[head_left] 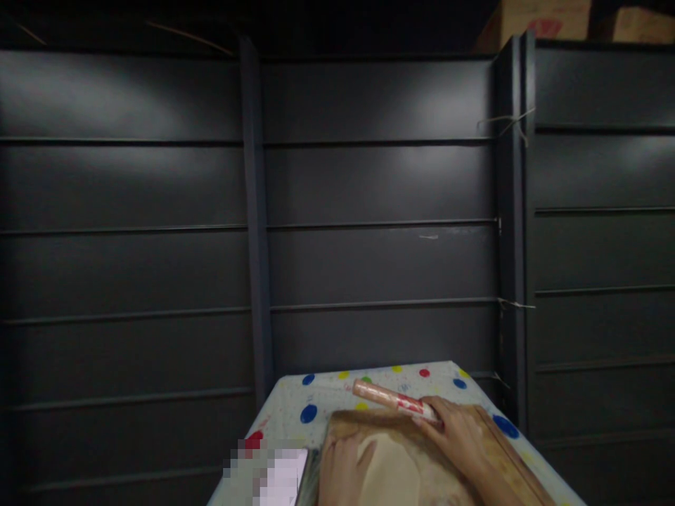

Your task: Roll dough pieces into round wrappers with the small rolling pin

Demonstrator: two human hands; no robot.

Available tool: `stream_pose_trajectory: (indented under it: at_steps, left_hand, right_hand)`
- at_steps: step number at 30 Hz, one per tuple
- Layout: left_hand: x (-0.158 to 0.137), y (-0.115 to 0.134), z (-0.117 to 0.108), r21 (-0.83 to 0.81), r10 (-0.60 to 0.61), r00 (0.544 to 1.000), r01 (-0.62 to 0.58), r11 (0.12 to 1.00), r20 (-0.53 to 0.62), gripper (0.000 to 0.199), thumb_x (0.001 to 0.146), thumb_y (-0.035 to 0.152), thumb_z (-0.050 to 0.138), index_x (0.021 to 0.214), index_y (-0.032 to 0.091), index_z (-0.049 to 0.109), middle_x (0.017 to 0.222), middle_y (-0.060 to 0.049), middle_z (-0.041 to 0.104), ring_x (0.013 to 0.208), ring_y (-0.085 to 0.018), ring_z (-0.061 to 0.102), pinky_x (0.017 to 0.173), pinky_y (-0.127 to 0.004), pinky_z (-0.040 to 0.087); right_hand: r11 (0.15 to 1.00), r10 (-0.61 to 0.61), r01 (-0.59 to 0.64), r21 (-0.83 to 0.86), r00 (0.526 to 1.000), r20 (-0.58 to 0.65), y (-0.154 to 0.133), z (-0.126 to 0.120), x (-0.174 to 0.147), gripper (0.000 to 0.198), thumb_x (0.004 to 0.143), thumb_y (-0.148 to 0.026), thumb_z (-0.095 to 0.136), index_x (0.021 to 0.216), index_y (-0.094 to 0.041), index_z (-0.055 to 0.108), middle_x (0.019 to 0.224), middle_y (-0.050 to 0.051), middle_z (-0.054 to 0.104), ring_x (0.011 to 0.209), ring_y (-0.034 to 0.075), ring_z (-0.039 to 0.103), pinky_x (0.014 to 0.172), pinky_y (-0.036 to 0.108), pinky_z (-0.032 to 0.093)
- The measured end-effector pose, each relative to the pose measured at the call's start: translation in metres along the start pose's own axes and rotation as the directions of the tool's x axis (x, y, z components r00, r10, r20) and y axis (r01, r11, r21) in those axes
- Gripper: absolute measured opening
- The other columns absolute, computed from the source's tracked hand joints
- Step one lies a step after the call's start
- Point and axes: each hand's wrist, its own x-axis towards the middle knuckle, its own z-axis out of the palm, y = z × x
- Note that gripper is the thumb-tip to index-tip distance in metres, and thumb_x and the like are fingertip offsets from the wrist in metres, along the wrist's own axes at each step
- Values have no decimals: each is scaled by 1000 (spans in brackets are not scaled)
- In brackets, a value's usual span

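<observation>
My right hand [452,430] is closed around one end of a rolling pin [382,396], a pale brown rod with a red and white band. The pin points up and to the left, above the far edge of a wooden board [485,429]. On the board lies a flat, pale sheet of dough [393,471], cut off by the bottom of the view. My left hand [342,467] rests at the dough's left side, fingers stretched out and thumb apart near its edge.
A table with a white, colour-dotted cover [295,397] carries the board. Left of the board lies a partly pixelated, light-screened device [285,478]. Dark metal panels [380,183] stand behind the table. Cardboard boxes [559,21] sit above them at the upper right.
</observation>
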Motion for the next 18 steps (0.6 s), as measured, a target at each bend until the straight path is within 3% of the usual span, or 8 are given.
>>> stream_pose_trajectory:
  at_steps: [4,9,13,18]
  left_hand:
    - [-1,5,-8,4,14,1000,-14,1000,3,45,101,39,29,110,29,72,109,-6,76,101,-27,69,94,-40,48]
    - [1,5,-13,49,-116,993,116,992,-4,50,101,31,19,123,20,63,106,-12,75,100,-25,71,87,-33,51]
    - [4,-2,-10,-164,-159,987,153,974,-21,46,102,30,11,113,22,54,104,-8,75,96,-19,72,79,-26,51]
    - [4,-2,-10,-328,-177,981,142,934,-82,38,101,33,10,107,26,47,104,-5,73,98,-18,71,84,-25,51]
  right_hand:
    - [1000,11,-12,14,1000,28,1,0,1,39,89,-59,52,111,-30,68,98,3,75,90,25,69,80,34,47]
    - [1000,22,-22,-5,999,26,-12,-11,-1,36,90,-57,53,110,-31,68,98,2,75,90,26,70,79,34,48]
    - [999,10,-10,-40,1000,-9,-18,-17,-1,32,90,-53,55,110,-32,69,97,1,76,89,24,71,75,31,49]
    - [999,-19,18,-30,1000,-16,-11,-11,1,33,90,-53,55,110,-31,69,98,1,76,89,24,71,74,32,50]
